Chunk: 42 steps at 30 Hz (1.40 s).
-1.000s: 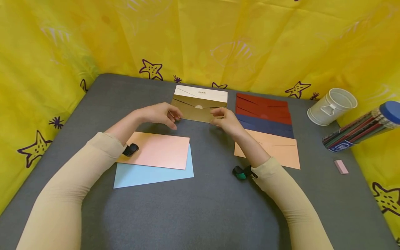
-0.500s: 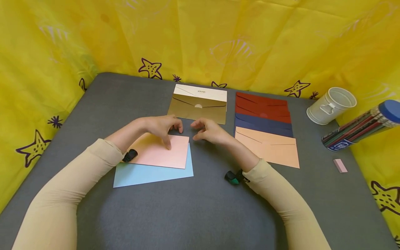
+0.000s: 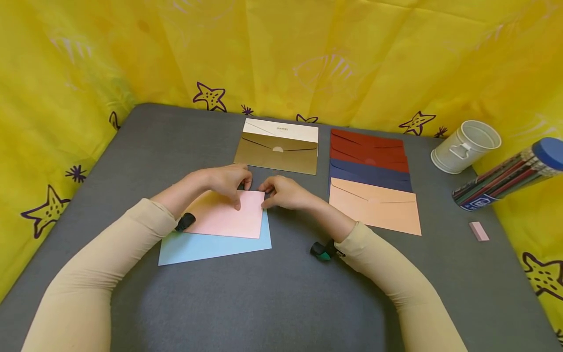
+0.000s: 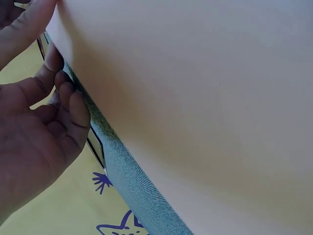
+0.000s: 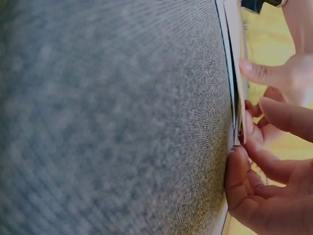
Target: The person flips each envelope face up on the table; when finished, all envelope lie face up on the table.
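A pink envelope, plain side up, overlaps a light blue one at the left of the table. My left hand pinches the pink envelope's far edge, thumb on its face and fingers behind the edge. In the left wrist view the pink paper fills most of the picture. My right hand has its fingertips right at the envelope's far right corner. Seen from the right wrist, the right thumb stands apart from the paper, and a thin gap shows between the pink and blue layers.
Behind the hands lie a gold envelope and a white one. Red, navy and peach envelopes overlap to the right. Farther right are a white metal cup, a pencil tub and a pink eraser.
Both hands have come back from the gold envelope toward the pink one. The left hand has taken hold of its far edge; the right has moved left to its corner.
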Each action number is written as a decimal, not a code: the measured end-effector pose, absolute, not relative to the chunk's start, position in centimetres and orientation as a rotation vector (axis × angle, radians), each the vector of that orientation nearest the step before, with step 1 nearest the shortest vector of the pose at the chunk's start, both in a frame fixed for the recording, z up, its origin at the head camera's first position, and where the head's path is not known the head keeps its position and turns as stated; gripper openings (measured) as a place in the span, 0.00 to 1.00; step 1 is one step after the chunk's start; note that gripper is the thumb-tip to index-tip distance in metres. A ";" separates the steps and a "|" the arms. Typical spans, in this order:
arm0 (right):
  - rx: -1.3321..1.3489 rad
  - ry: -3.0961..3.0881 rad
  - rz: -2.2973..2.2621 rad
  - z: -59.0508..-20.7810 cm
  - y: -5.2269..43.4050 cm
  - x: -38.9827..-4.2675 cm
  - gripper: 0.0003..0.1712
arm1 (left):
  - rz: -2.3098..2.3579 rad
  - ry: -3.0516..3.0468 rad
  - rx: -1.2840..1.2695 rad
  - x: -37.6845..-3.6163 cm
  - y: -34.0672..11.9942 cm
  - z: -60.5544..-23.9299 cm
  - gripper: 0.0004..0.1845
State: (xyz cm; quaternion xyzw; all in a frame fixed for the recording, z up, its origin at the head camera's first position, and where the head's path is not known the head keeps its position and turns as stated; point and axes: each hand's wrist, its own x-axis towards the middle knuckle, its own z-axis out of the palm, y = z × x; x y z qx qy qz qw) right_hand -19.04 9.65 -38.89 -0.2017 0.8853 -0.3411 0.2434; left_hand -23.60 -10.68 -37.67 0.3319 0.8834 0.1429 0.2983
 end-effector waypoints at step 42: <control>-0.093 2.162 -1.503 -36.5 20.8 -21.4 0.18 | 0.800 2.485 0.618 -26.2 -14.2 -34.1 0.17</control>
